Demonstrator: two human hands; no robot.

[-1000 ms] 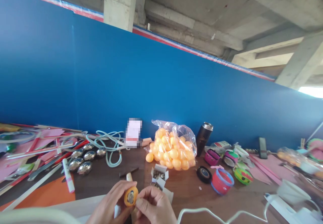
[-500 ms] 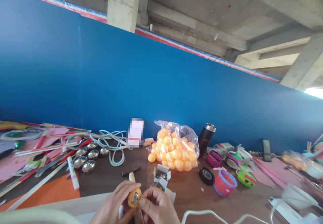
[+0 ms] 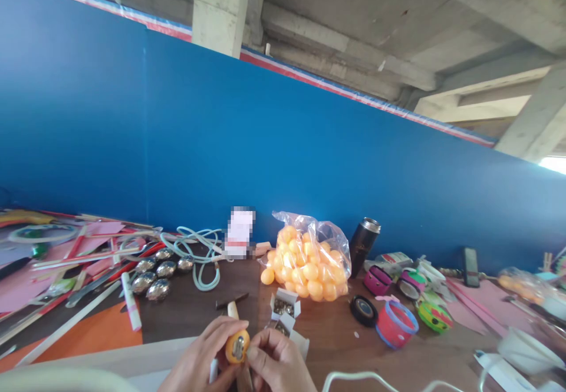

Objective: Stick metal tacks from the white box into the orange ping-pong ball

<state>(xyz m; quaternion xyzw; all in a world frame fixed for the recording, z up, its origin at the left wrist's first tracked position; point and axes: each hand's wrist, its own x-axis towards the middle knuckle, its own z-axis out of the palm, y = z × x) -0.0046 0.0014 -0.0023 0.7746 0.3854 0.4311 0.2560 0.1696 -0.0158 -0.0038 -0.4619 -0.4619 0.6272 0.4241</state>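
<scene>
My left hand [image 3: 206,353] is closed around an orange ball [image 3: 234,356], much like a ping-pong ball. Through an opening in the ball, shiny metal pieces [image 3: 239,348] show. My right hand [image 3: 280,359] has thumb and forefinger pinched together at the ball's right edge; what lies between the fingertips is too small to make out. Under both hands runs the wooden handle of a hammer [image 3: 232,309], its dark head pointing away from me. Just right of the hands stand small white boxes [image 3: 287,297] holding small metal pieces.
A clear bag of orange balls [image 3: 309,268] sits behind the boxes. To its right are a black flask [image 3: 365,244], black tape [image 3: 363,309] and a red-blue drum-shaped container [image 3: 397,324]. Leftward lie silvery balls [image 3: 158,289], a pale cord [image 3: 206,286], a marker [image 3: 131,302] and orange paper [image 3: 101,330].
The ball is tilted slightly, and its opening shows a little more. Both hands keep almost the same place and grip. The whole view has shifted slightly.
</scene>
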